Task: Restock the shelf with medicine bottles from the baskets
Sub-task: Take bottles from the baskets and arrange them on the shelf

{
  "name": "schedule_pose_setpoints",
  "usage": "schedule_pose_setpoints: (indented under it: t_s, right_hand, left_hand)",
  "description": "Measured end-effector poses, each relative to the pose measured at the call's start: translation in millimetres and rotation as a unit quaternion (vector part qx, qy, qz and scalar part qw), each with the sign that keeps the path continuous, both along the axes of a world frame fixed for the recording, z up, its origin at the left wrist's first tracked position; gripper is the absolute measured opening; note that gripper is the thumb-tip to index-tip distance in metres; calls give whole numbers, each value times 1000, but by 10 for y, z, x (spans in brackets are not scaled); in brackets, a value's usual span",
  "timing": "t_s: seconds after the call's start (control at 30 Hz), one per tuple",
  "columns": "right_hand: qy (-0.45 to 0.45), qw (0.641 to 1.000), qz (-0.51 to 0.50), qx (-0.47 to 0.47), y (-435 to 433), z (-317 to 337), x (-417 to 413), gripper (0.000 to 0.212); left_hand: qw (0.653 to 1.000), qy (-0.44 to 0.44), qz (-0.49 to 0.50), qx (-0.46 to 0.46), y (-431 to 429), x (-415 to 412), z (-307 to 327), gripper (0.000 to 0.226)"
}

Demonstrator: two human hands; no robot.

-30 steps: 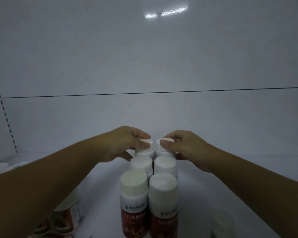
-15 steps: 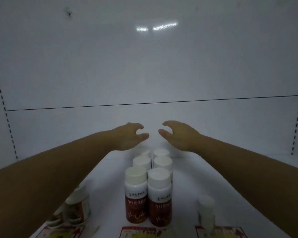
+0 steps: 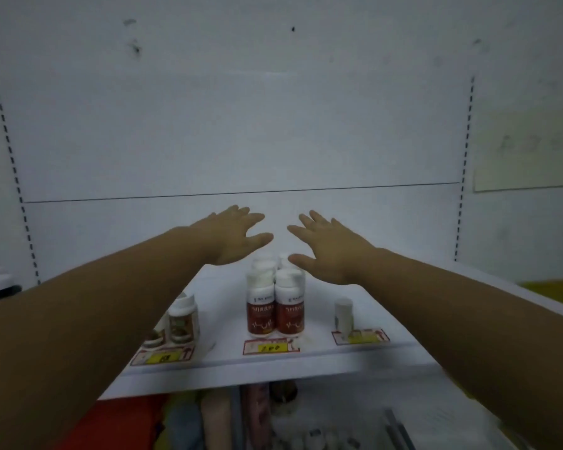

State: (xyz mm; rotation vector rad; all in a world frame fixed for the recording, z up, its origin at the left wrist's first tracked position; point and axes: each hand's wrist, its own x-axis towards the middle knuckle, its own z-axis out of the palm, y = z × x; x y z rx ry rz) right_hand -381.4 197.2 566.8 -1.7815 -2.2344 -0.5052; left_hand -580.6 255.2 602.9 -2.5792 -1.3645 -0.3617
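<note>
Head view: brown-labelled bottles (image 3: 181, 323) stand near left; the left hand (image 3: 233, 237) and right hand (image 3: 330, 246), both spread and empty, hover above red-labelled medicine bottles (image 3: 275, 315) on the shelf (image 3: 322, 360), writing blurred.

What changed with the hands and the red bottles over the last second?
Both hands let go of the back bottles' caps and pulled up and away: the left hand and right hand now hover open, fingers spread. The red bottles stayed in their double row on the shelf.
</note>
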Motion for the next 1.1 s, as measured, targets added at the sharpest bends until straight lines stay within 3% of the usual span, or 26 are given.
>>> schedule_pose_setpoints:
  t_s: [0.07, 0.17, 0.23, 0.33, 0.47, 0.63, 0.73, 0.9, 1.1]
  right_hand:
    - [13, 1000, 5, -10, -281, -155, -9, 62]
    - [38, 997, 38, 57, -753, -451, -17, 42]
    - [1, 995, 79, 64, -1039, -735, -24, 34]
    - [-55, 994, 76, -61, -1319, -1260, 28, 40]
    - [-32, 977, 16, -209, -1353, -1887, 312, 37]
    - [53, 965, -55, -250, -1159, -2503, 779, 25]
    - [104, 952, -97, -270, -979, -2948, 1064, 29]
    - [188, 925, -108, -311, -654, -3574, 1339, 39]
    - [134, 939, -79, -305, 40, -3912, 1455, 46]
  left_hand:
    - [999, -38, -31, 11, -202, 5, -167, 61]
    - [988, -106, -109, 34, -571, 44, -530, 43]
    - [982, -92, -163, 27, -788, 69, -867, 35]
    - [978, -36, -204, -28, -999, 95, -1400, 31]
    - [975, -4, -144, -167, -965, 146, -2031, 21]
    - [960, -59, -65, -266, -738, 131, -2744, 21]
    - [936, -106, -41, -333, -608, 274, -3151, 19]
    - [928, -182, 16, -326, -525, 771, -3763, 21]
    - [896, -248, 87, -357, -288, 1469, -4191, 28]
